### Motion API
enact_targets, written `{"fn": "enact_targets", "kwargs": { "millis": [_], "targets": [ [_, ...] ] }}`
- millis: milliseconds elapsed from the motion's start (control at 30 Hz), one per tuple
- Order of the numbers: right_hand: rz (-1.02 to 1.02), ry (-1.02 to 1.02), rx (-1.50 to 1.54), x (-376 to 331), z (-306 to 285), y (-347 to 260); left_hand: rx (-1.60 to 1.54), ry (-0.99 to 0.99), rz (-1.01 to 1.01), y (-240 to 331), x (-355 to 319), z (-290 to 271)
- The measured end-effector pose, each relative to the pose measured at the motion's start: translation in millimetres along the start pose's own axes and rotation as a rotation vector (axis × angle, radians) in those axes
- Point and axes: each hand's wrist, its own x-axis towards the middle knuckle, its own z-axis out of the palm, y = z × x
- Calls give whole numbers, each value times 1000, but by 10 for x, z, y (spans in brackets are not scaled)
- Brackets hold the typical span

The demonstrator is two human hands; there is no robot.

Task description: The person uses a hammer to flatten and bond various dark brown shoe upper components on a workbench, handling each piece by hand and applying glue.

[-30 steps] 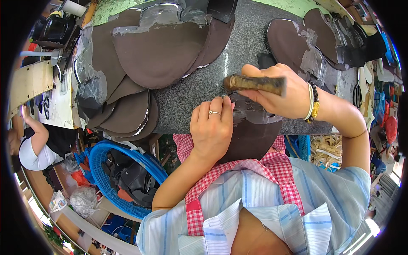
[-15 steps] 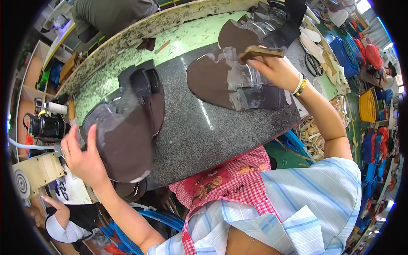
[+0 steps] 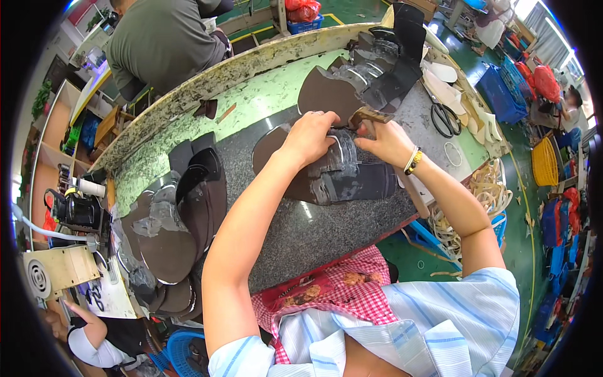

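Note:
On the dark speckled stone slab (image 3: 270, 235) lies a flat dark brown piece, like a shoe upper (image 3: 364, 182), with grey smears and a black section. My left hand (image 3: 308, 138) is closed at its far edge, fingers bent and thumb toward the middle. Beside it, my right hand (image 3: 386, 141) grips a short, worn wooden tool (image 3: 370, 115); its working end is partly hidden. Similar brown and black pieces (image 3: 326, 94) are heaped behind my hands. Another overlapping pile of pieces (image 3: 169, 251) lies to the left.
Black-handled scissors (image 3: 446, 119) lie at the right beside pale cut pieces (image 3: 443, 72). Curled strips (image 3: 483, 195) fill a blue container below. A raised worn ledge (image 3: 251, 63) borders the far side. Another person (image 3: 166, 47) sits beyond it. A small machine (image 3: 72, 207) stands left.
My left hand has left the left pile, where a piece has been laid down, and moved right to the middle piece. My right hand has lowered, with the wooden tool still in it.

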Motion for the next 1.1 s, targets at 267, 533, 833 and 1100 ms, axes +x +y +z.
{"fn": "enact_targets", "kwargs": {
  "millis": [267,533,833,1100],
  "targets": [
    [217,-237,622,18,-56,-249,79,232,164,452,-520,-401],
    [-142,-97,104,319,-74,-161,220,184,145,1619,-1574,-1258],
    [-569,-68,148,-54,-39,-995,-648,242,-867,816,-2766,-323],
    [-586,-730,123,-989,498,-1351,-847,258,-1002,841,-2965,-204]
  ]
}}
